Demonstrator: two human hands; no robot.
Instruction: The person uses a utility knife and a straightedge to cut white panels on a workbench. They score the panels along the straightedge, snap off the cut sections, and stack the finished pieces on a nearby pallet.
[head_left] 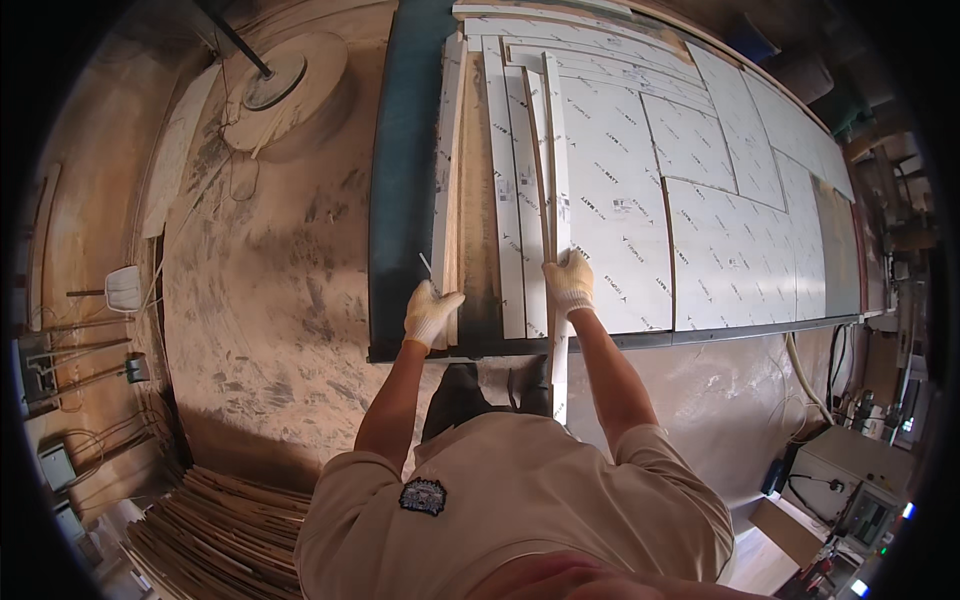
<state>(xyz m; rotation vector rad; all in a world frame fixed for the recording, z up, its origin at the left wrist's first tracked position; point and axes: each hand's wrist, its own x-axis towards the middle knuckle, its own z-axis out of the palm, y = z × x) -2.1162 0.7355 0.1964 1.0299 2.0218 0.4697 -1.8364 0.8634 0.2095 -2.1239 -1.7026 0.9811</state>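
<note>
In a white work glove, my left hand (432,315) is closed around the near end of a stack of narrow board strips (449,190), its thumb lying across the top. A thin white sliver (425,263) sticks up beside those fingers; I cannot tell what it is. My right hand (568,283), gloved too, grips a long white board strip (556,160) whose near end juts past the table edge towards my body. Between my hands lie more white strips (510,210) and a bare brownish strip of surface.
White film-covered panels (615,230), cut into several pieces, cover the right of the dark-edged table (400,150). A round base with a pole (275,85) stands on the dusty floor at left. Thin offcuts (220,530) are piled at lower left, a machine cabinet (850,480) at lower right.
</note>
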